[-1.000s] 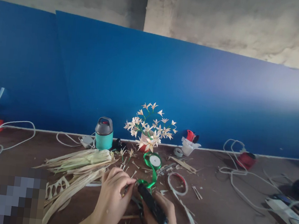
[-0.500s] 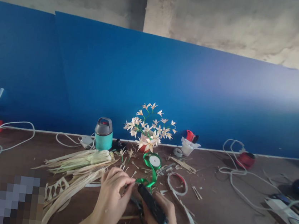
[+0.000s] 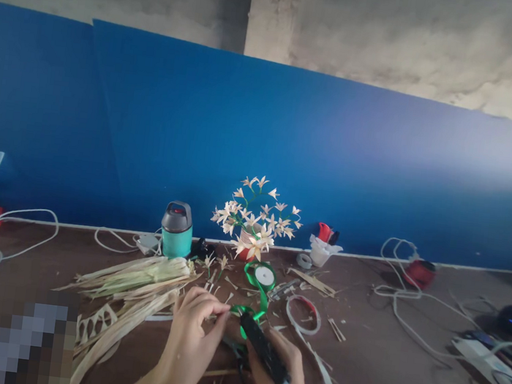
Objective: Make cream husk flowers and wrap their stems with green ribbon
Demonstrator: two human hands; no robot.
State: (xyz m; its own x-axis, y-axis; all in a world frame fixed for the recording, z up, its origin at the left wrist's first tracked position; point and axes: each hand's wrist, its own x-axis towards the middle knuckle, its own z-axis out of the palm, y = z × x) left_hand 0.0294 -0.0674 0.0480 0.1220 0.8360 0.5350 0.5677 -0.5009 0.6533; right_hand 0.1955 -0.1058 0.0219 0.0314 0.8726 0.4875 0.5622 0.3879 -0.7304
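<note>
Between thumb and forefinger, my left hand pinches the loose end of a green ribbon; whether a thin stem is in the pinch too, I cannot tell. My right hand is wrapped round a black hot glue gun, a pale glue stick coming out of its back. The gun's tip is close to the ribbon, just right of my left fingertips. From the ribbon spool a strip curls toward my hands. Below them lie dark-handled scissors, partly covered.
Behind the spool stands a pot of pale husk flowers. Dried corn husks lie left, near a teal lantern-like device. A coiled white strip, a white cup and cables are to the right.
The glue gun's tip has shifted slightly right and up. The ribbon by my fingertips has moved a little, with a loop now showing below the gun's tip. My left hand keeps its pinch.
</note>
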